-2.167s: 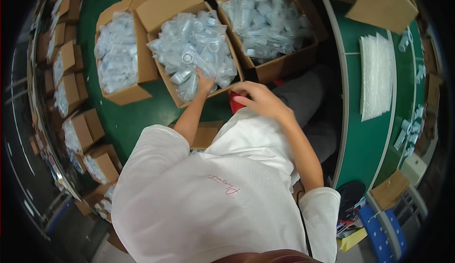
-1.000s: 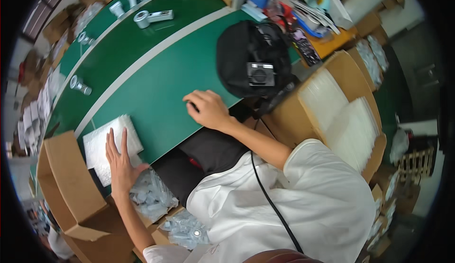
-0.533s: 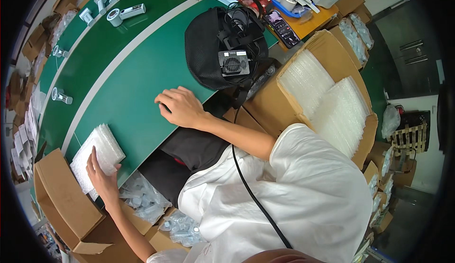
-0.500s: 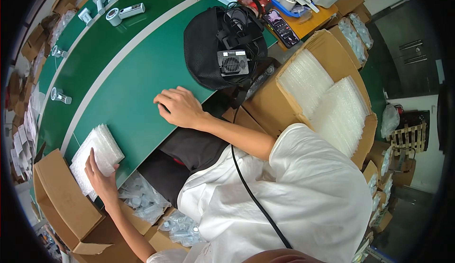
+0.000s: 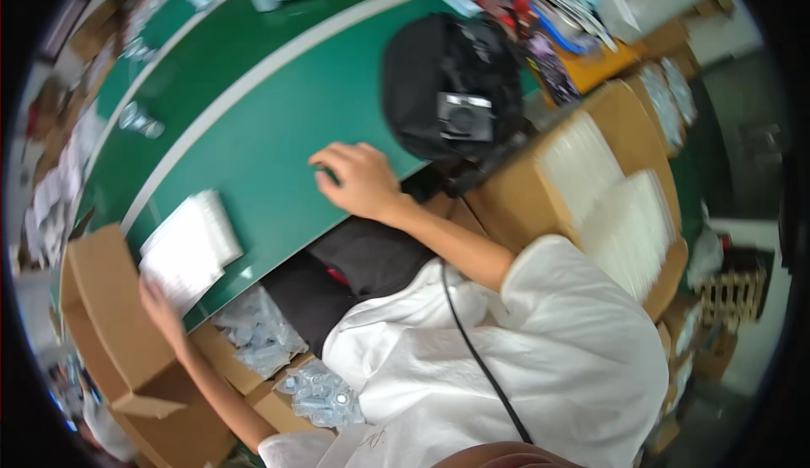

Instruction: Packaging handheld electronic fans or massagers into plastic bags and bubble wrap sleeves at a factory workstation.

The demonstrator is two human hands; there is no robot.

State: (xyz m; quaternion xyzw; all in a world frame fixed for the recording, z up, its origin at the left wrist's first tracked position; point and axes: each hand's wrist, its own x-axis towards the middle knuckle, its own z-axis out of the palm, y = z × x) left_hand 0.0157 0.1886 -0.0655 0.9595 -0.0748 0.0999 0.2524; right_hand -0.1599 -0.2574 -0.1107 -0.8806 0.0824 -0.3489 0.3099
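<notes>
Left hand (image 5: pixel 164 312): placed at the lower-left edge of the bubble-wrap stack (image 5: pixel 190 248); fingers blurred, any grip not discernible.
Right hand (image 5: pixel 363 183): seen over the table (image 5: pixel 291 160); fingers half-curled, thumb gap left, nothing gripped.
Stack position: laid on the table, beside a cardboard box (image 5: pixel 126 316).

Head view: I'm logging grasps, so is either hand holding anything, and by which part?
The left hand is at the white stack's lower-left edge; blur hides whether it grips. The right hand holds nothing visible.
</notes>
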